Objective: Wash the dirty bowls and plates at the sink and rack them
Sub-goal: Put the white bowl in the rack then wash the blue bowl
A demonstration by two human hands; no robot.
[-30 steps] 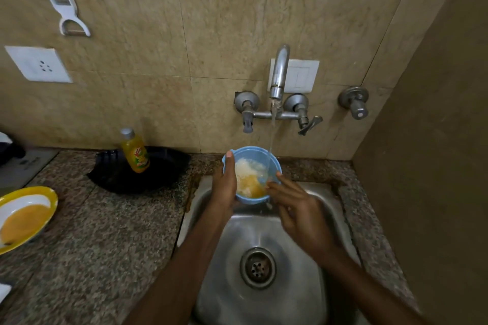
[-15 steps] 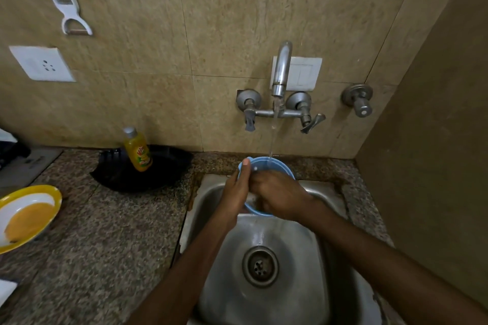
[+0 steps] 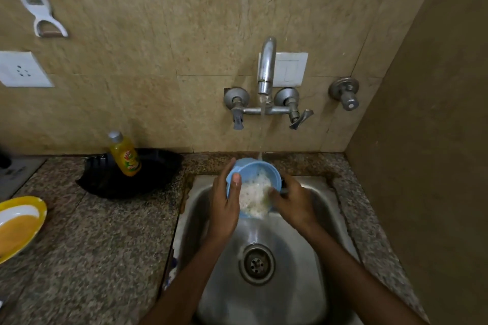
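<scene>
A small light-blue bowl (image 3: 260, 169) full of white foam is held over the steel sink (image 3: 303, 285), tilted toward me, under the running tap (image 3: 266, 66). My left hand (image 3: 224, 200) grips its left rim, thumb hooked over the edge. My right hand (image 3: 293, 200) is at the bowl's right side with fingers reaching into the foam; whether it holds the rim is hidden. Foamy water spills from the bowl's lower edge. A yellow plate (image 3: 18, 224) with orange residue lies at the counter's left edge.
A black tray (image 3: 158, 171) sits on the granite counter (image 3: 105, 245) left of the sink, with a yellow dish-soap bottle (image 3: 125, 154) standing in it. Tap valves (image 3: 343, 92) jut from the tiled wall. A brown side wall (image 3: 435, 140) closes in the right.
The bowl's orange residue has given way to white foam. My right hand went from below the bowl, over its mouth, to its right side. The bowl now tilts and spills.
</scene>
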